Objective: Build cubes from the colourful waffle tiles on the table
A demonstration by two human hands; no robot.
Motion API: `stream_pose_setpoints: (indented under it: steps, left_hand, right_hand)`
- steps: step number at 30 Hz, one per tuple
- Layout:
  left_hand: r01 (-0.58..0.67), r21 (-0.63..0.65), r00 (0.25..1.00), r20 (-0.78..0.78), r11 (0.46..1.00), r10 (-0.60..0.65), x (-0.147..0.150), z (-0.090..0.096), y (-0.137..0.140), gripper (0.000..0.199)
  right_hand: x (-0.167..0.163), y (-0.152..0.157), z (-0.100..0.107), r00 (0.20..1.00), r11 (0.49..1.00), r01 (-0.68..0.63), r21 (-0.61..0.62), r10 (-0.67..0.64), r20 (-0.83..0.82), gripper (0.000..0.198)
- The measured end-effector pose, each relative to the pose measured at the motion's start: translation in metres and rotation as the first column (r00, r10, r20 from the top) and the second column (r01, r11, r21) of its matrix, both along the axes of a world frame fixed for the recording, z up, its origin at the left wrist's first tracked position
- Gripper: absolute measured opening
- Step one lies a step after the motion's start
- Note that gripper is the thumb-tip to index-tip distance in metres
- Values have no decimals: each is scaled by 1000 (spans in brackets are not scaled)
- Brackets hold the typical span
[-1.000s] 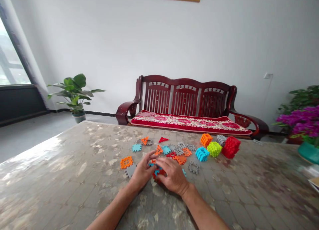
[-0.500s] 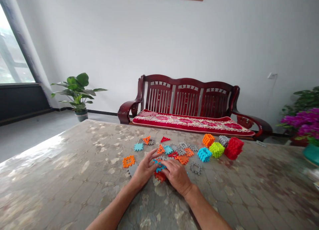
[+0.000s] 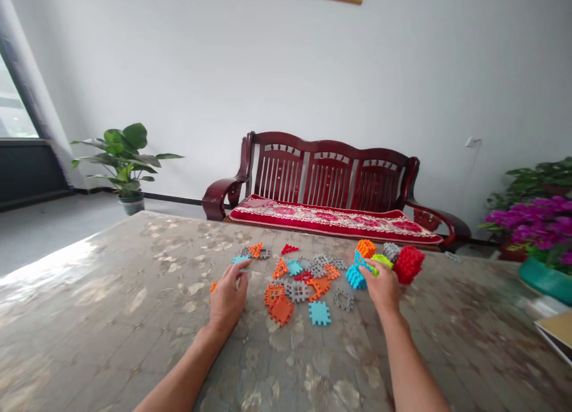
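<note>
No text, label, brand, number or sign can be read.
</note>
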State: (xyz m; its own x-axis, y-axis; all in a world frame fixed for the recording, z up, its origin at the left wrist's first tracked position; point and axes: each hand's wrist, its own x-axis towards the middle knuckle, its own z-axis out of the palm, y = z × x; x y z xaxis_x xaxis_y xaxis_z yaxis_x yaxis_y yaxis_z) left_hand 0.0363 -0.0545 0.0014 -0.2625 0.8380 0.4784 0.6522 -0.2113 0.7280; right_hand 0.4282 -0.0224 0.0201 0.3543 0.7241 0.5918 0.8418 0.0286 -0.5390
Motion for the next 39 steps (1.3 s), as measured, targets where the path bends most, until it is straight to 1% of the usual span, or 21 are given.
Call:
stream_pose_setpoints:
  steps: [3, 6, 9, 11, 14, 17, 19, 22, 24, 25, 28, 30, 35, 39]
  left_hand:
    - [-90, -74, 991, -110, 993, 82, -5, 4, -2, 34]
    - [-141, -143, 978, -176, 980, 116, -8, 7, -3, 35]
    - [-144, -191, 974, -203, 971, 105, -9, 8, -2, 36]
    - [-140, -195, 972, -212, 971, 98, -9, 7, -1, 35]
    - [-135, -186, 970, -223, 973, 92, -9, 7, 0, 35]
    - [-137, -243, 972, -219, 960, 84, -10, 7, 0, 36]
    - [-136, -282, 975, -208, 950, 78, -10, 8, 1, 38]
    - [-126, -294, 981, -181, 947, 74, -10, 8, 1, 38]
    - [-120, -295, 984, -159, 948, 75, -10, 8, 3, 38]
    - [-117, -296, 986, -149, 948, 75, -11, 7, 3, 38]
    - [-107, -299, 989, -129, 948, 71, -13, 5, 6, 38]
    - [-103, -292, 990, -122, 951, 70, -14, 3, 7, 38]
    - [-92, -263, 991, -118, 960, 63, -16, 0, 10, 37]
    - [-94, -253, 991, -113, 963, 67, -16, -1, 11, 37]
  right_hand:
    - [15, -3, -4, 999, 995, 38, -90, -37, 18, 39]
    - [20, -4, -8, 999, 987, 45, -157, -40, 32, 39]
    - [20, -3, -9, 996, 973, 80, -218, -71, 51, 38]
    - [18, -3, -9, 995, 964, 97, -246, -84, 62, 38]
    - [16, -4, -7, 995, 953, 89, -289, -71, 73, 39]
    - [13, -5, -5, 994, 939, 93, -332, -68, 85, 43]
    - [11, -6, -3, 993, 938, 104, -332, -79, 86, 43]
    - [7, -7, -1, 993, 948, 108, -299, -91, 72, 45]
    - [3, -7, 0, 993, 947, 112, -300, -95, 70, 51]
    - [2, -8, 0, 993, 943, 114, -314, -96, 74, 57]
    - [-3, -11, 0, 991, 913, 120, -390, -89, 96, 80]
    - [-4, -13, -1, 991, 890, 122, -440, -87, 100, 91]
    - [-8, -17, -4, 991, 852, 131, -506, -97, 95, 100]
    - [-18, -17, -6, 978, 825, 206, -527, -157, 136, 104]
